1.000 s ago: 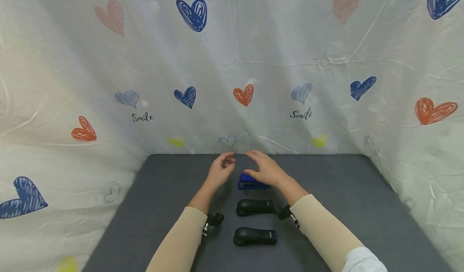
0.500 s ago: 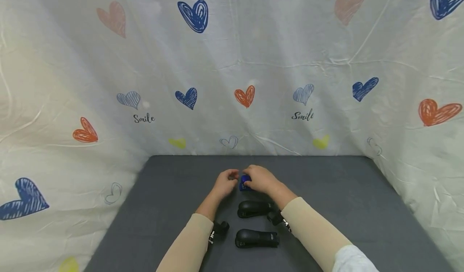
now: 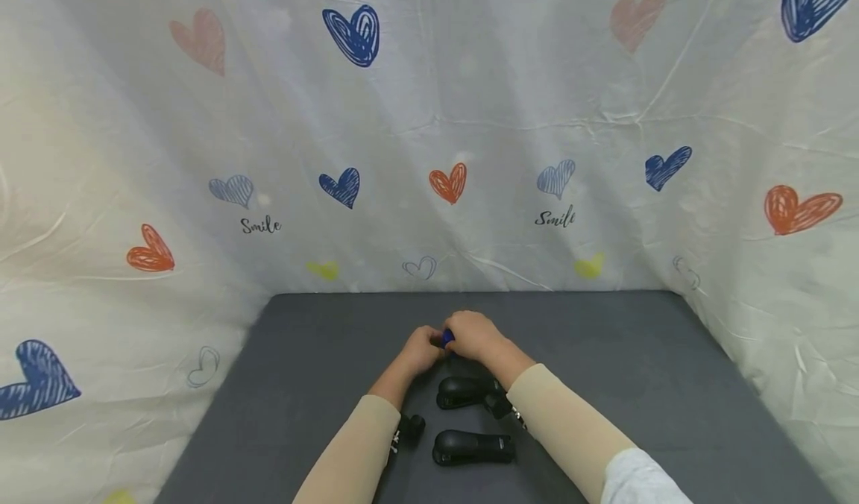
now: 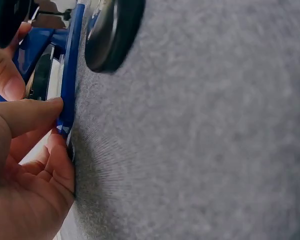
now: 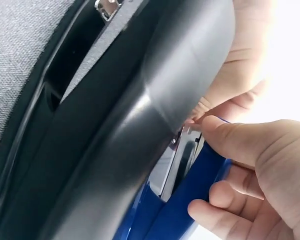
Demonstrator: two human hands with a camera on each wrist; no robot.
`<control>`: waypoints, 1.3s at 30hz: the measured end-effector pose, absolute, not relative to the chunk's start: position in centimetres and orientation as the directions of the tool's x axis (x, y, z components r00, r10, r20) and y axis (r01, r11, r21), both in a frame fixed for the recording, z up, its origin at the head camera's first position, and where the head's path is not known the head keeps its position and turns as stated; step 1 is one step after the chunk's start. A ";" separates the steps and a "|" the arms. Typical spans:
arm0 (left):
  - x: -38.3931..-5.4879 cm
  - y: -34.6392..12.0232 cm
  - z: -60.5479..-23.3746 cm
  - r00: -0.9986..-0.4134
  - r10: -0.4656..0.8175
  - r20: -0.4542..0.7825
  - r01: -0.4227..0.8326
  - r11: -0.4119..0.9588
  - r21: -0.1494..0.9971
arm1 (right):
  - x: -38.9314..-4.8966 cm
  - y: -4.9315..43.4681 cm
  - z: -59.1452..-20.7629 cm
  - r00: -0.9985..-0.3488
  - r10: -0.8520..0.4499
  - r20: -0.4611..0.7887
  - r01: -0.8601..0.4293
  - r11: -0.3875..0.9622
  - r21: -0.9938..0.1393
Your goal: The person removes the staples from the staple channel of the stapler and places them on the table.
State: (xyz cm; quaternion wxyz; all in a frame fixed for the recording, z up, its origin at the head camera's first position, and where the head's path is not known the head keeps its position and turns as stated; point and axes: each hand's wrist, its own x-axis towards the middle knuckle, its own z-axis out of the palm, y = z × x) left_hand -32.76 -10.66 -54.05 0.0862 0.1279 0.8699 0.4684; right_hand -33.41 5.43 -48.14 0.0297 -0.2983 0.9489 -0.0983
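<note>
Both hands are at a blue stapler (image 3: 448, 335) at the far middle of the table; they cover most of it in the head view. My left hand (image 3: 419, 351) pinches the end of its base between thumb and fingers, as the left wrist view shows along the blue base (image 4: 68, 75). With thumb and curled fingers, my right hand (image 3: 475, 334) grips the stapler's blue upper arm (image 5: 190, 195). Upper arm and base stand apart at an angle, with metal parts showing between them. Nearer the body lies a black stapler (image 3: 461, 392), partly behind the right wrist camera.
A second black stapler (image 3: 473, 448) lies on the grey table (image 3: 322, 385), closest to the body, between the forearms. A white curtain (image 3: 503, 131) printed with hearts hangs behind the table's far edge and along both sides.
Both hands have come down and together onto the blue stapler. The right hand took hold of it first, then the left hand closed in on its left end. The black staplers lie still.
</note>
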 end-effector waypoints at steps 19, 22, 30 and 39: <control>-33.5 -10.5 -53.6 -0.946 0.323 -0.021 0.182 0.585 0.790 | -34.4 7.5 -46.9 -0.809 -0.586 0.042 -0.567 0.760 -0.317; -33.3 -10.5 -53.7 -0.950 0.310 -0.033 0.165 0.589 0.791 | -34.3 8.1 -47.0 -0.819 -0.571 0.058 -0.552 0.757 -0.350; -33.3 -10.3 -53.8 -0.964 0.260 -0.058 0.114 0.597 0.794 | -34.3 9.7 -46.8 -0.828 -0.550 0.110 -0.543 0.737 -0.403; -33.1 -10.1 -54.5 -0.968 0.247 -0.037 0.122 0.596 0.793 | -33.8 11.4 -46.9 -0.865 -0.493 0.096 -0.468 0.722 -0.510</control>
